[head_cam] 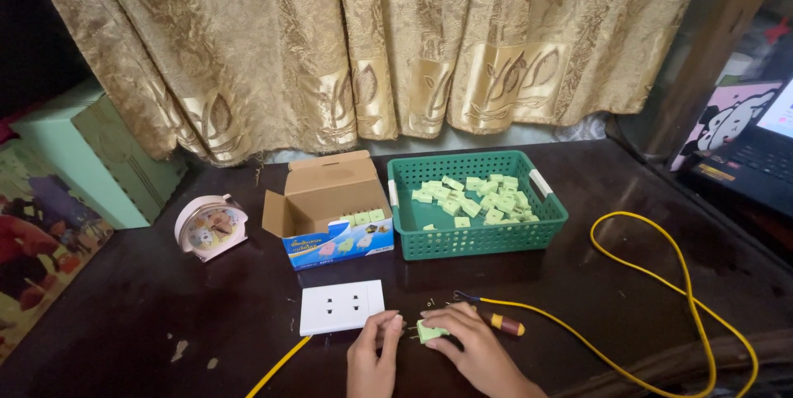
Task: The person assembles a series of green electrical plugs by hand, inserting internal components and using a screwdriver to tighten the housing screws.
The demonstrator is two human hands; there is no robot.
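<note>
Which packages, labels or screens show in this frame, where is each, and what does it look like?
Carton: mid-table, left of the green basket; open brown flaps, blue printed front, green plugs inside.
Green box: far left by the curtain; pale mint, rectangular.
Picture box: left edge; flat, colourful cartoon print.
Laptop: right edge; dark keyboard, pink cartoon sticker beside it, only a corner of the bright screen visible.

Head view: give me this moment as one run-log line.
left hand: pinching plug prongs | right hand: holding green plug | white socket plate: beside left hand | green basket: more plugs
</note>
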